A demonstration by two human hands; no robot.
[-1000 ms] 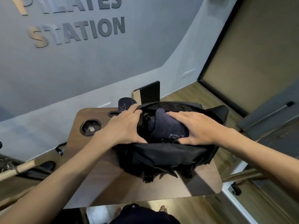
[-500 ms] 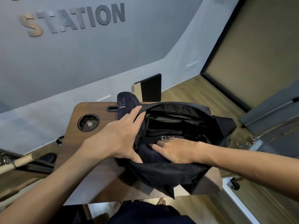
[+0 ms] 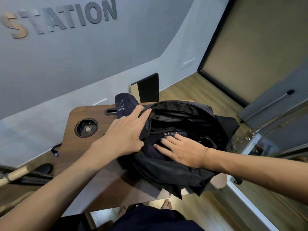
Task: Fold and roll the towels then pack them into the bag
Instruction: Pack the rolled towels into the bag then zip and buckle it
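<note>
Towel in bag: a dark navy towel [image 3: 150, 148] with pale printed marks lies inside the open black bag, low in its near-left part.
Bag: the black bag [image 3: 175, 170] sits on the right half of the desk, mouth gaping upward, its near-right corner hanging past the desk edge.
Right hand: the right hand [image 3: 180, 150] reaches into the bag from the right, fingers straight and spread apart, pressing flat on the towel.
Left hand: the left hand [image 3: 127, 135] lies on the bag's left rim, fingers stretched over the fabric edge and thumb beneath; whether it pinches the rim I cannot tell.
Second towel: a rolled navy towel [image 3: 125, 105] with a pale crown logo stands on the desk just beyond the left hand's fingertips, touching the bag's far-left side.
Desk: a brown wooden desk [image 3: 100, 179] with a round recess [image 3: 86, 127] at far left and a dark slot [image 3: 110, 112] beside the rolled towel.
Surroundings: grey wall with raised letters [image 3: 61, 19] reading STATION; wooden floor [image 3: 180, 90] on the right.
</note>
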